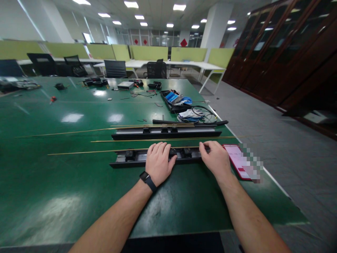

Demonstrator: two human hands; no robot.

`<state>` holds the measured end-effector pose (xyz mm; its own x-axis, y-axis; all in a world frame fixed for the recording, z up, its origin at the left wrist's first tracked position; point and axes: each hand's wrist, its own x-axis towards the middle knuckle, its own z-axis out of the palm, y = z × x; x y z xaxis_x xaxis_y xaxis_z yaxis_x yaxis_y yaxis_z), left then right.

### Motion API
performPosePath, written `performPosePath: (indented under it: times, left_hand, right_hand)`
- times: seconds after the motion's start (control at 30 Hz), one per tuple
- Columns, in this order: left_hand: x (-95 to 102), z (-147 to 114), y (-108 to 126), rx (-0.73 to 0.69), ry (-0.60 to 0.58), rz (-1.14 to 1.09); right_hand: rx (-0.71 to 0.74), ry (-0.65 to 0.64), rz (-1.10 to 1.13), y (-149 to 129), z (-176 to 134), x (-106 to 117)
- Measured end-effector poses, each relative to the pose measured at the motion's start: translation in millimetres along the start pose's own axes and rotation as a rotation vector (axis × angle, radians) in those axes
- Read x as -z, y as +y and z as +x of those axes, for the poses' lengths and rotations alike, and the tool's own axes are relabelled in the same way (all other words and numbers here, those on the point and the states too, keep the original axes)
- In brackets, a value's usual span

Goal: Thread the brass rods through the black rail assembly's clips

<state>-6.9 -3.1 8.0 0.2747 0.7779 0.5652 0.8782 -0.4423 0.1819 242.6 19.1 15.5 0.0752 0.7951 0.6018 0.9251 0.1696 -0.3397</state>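
A black metal rail (131, 164) with a grey channel and several black blocks inside lies crosswise on the green table. My left hand (158, 160), a dark watch at its wrist, rests over the rail's middle with fingers stretched flat and thumb apart. At the rail's right end, the fingers of my right hand (216, 156) are pinched together on a thin brass-coloured rod (84, 152). This rod runs along the rail's far edge and sticks out far to the left. Its right end is hidden by my hand. Another thin rod (121, 141) lies just beyond.
A second black rail (131, 136) lies farther back, with more thin rods along it. Behind are a black strip (223, 122), white gloves (192, 114) with cables, and a black tray (167, 102). A red-edged phone (237, 158) lies near the table's right edge.
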Motion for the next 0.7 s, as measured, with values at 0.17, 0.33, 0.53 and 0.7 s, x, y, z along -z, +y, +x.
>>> performPosePath:
  times: [0.17, 0.33, 0.53, 0.7]
  left_hand:
    - [0.8, 0.3, 0.8, 0.006, -0.013, 0.005]
    - [0.5, 0.1, 0.5, 0.003, -0.017, 0.008]
    - [0.3, -0.2, 0.0, -0.001, -0.011, 0.009]
    - [1.2, 0.3, 0.9, 0.006, -0.012, 0.010]
  right_hand:
    - [0.087, -0.027, 0.033, -3.1, -1.9, -0.7]
    - [0.097, -0.043, -0.001, -2.5, -2.0, -1.6]
    - [0.026, -0.014, -0.077, 4.7, 0.0, -1.9]
    - [0.032, 0.005, -0.045, 4.5, -0.5, -2.1]
